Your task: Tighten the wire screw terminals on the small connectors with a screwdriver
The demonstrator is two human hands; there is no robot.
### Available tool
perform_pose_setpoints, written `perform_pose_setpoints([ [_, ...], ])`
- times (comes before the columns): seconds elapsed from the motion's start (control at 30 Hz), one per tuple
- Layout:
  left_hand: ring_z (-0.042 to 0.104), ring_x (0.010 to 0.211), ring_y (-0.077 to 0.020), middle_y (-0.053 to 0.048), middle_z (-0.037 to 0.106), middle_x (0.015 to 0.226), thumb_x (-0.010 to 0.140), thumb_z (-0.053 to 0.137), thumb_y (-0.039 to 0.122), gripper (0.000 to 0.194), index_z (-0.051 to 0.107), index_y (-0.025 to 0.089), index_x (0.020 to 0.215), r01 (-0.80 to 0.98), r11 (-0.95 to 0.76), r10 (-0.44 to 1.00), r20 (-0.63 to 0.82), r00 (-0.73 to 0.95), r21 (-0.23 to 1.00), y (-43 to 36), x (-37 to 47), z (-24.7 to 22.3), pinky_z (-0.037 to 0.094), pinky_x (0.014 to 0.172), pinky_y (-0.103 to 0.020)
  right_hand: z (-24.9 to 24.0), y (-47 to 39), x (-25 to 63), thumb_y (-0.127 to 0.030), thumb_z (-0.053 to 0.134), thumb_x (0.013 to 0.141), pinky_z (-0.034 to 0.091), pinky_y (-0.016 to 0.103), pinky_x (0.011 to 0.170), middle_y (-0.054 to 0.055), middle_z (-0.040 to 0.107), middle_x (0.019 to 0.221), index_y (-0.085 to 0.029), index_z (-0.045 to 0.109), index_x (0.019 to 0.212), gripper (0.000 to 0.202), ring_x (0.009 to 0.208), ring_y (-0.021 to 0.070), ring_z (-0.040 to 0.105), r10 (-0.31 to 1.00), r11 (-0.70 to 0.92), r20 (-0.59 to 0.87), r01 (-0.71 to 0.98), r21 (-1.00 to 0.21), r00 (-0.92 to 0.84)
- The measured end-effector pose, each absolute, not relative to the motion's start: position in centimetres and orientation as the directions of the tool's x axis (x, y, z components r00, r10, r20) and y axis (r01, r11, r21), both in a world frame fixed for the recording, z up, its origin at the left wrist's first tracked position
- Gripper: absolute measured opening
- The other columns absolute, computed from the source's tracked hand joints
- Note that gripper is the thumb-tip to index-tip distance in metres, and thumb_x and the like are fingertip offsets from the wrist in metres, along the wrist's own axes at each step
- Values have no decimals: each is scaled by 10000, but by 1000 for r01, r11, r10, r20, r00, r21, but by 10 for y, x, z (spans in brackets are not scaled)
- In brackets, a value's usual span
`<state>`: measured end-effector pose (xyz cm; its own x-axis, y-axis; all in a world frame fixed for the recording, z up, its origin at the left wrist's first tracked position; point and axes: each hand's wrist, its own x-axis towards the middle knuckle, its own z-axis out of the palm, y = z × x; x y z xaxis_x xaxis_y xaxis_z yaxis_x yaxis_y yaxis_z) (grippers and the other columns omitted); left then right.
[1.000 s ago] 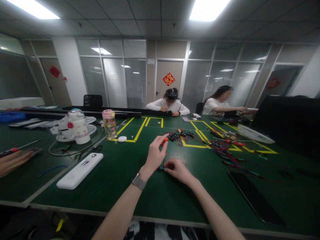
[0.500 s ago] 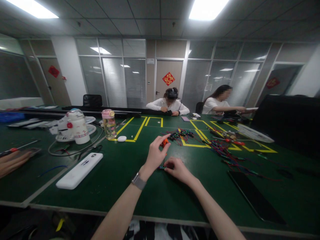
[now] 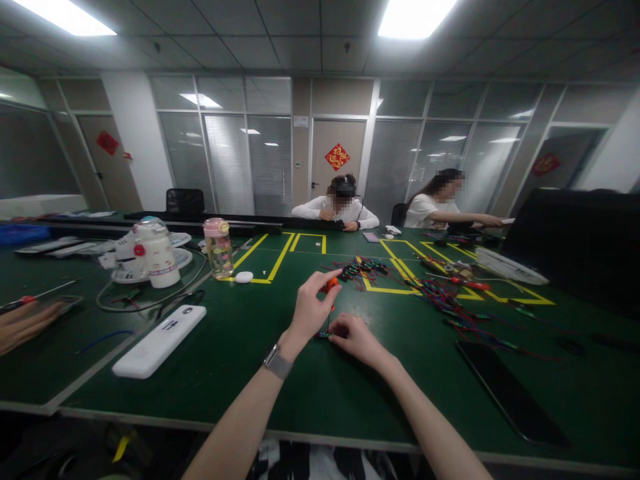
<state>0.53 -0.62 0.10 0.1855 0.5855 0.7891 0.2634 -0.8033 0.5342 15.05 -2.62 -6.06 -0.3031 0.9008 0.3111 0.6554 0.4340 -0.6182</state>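
Observation:
My left hand (image 3: 314, 303), with a watch on its wrist, is closed on the orange handle of a screwdriver (image 3: 333, 285). The screwdriver stands upright, and its thin shaft runs down to a small green circuit board (image 3: 324, 335) on the table. My right hand (image 3: 356, 335) pinches the board's right end between thumb and fingers. Whether the tip sits in a screw is too small to tell. Beyond both hands lies a heap of similar boards with red and dark wires (image 3: 363, 268).
More wired boards (image 3: 445, 303) spread to the right, near a dark flat tablet (image 3: 510, 390). A white power bank (image 3: 160, 341), a pink-lidded bottle (image 3: 218, 250) and a white kettle-like jug (image 3: 157, 257) stand left. Another person's hand (image 3: 30, 327) rests at the far left. Two people sit opposite.
My hands stay almost in place, with only a slight shift of the fingers at the screwdriver handle. The person at the far right has moved a white object further right.

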Motion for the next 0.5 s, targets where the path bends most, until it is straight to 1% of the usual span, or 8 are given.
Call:
perform_pose_setpoints([
  [0.1, 544, 752, -122, -4, 547, 839, 857, 590, 220, 235, 657, 246, 1081, 276, -810, 574, 798, 186, 518, -6, 6, 1, 470, 723, -248, -61, -26, 151, -78, 660, 714, 420, 232, 620, 23, 616, 763, -148, 702, 808, 124, 685, 143, 562, 904, 428, 307, 657, -620, -299],
  [0.17, 538, 744, -119, 1, 523, 825, 856, 594, 225, 234, 655, 244, 1081, 283, -801, 585, 791, 183, 527, -8, 5, 2, 468, 720, -246, -62, -25, 151, -79, 661, 714, 421, 231, 620, 24, 620, 769, -150, 701, 808, 124, 689, 144, 563, 904, 427, 307, 655, -623, -297],
  [0.23, 545, 773, -124, -5, 529, 851, 871, 572, 232, 262, 635, 241, 1124, 287, -795, 594, 782, 191, 534, -9, 5, 4, 470, 742, -251, -62, -25, 151, -78, 660, 715, 423, 231, 622, 25, 622, 774, -148, 699, 807, 122, 691, 144, 565, 903, 429, 311, 655, -622, -297],
  [0.37, 564, 894, -139, -38, 564, 992, 917, 484, 229, 304, 597, 237, 1200, 281, -800, 590, 781, 206, 530, -12, 4, 6, 471, 805, -265, -61, -25, 151, -69, 652, 716, 427, 229, 622, 26, 619, 772, -143, 695, 806, 124, 686, 141, 568, 903, 430, 307, 655, -622, -302],
  [0.43, 570, 889, -141, -40, 580, 986, 926, 463, 224, 295, 609, 234, 1182, 280, -805, 581, 791, 194, 523, -12, 4, 7, 473, 797, -269, -61, -26, 151, -67, 650, 717, 432, 229, 626, 28, 624, 781, -142, 695, 809, 127, 690, 141, 571, 902, 431, 306, 652, -624, -304],
  [0.5, 569, 835, -135, -31, 577, 930, 911, 497, 230, 265, 636, 232, 1136, 285, -807, 574, 800, 175, 517, -11, 4, 6, 476, 765, -265, -60, -26, 151, -68, 650, 718, 438, 233, 635, 33, 633, 793, -140, 695, 811, 126, 696, 144, 574, 902, 431, 306, 648, -628, -304],
])
